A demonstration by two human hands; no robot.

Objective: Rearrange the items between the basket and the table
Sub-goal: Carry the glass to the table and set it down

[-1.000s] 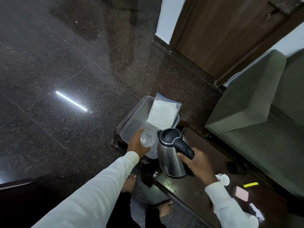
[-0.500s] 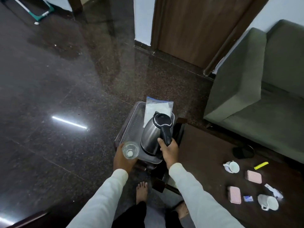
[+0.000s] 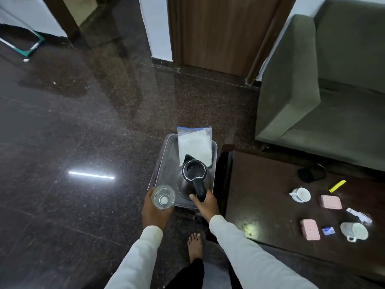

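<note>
A steel kettle [image 3: 192, 178] with a black lid and handle stands in the grey perforated basket [image 3: 164, 161], near its front right. My right hand [image 3: 205, 204] is closed around the kettle's handle. My left hand [image 3: 154, 211] holds a clear glass [image 3: 163, 198] upright at the basket's near left corner. A clear zip bag of white stuff [image 3: 194, 146] leans at the basket's far end. The dark wooden table [image 3: 260, 195] lies to the right of the basket.
On the table's right part lie two white cups [image 3: 301, 194] [image 3: 354, 230], two pink cases [image 3: 330, 202] [image 3: 309, 229], a yellow stick [image 3: 337, 186], a small blue packet [image 3: 328, 230] and a black round object [image 3: 310, 174]. A green sofa [image 3: 312, 101] stands beyond. My bare foot [image 3: 194, 247] is on the dark floor.
My right hand has carried the kettle from the table's left end over into the basket. My left hand with the glass has drawn back to the basket's near left corner.
</note>
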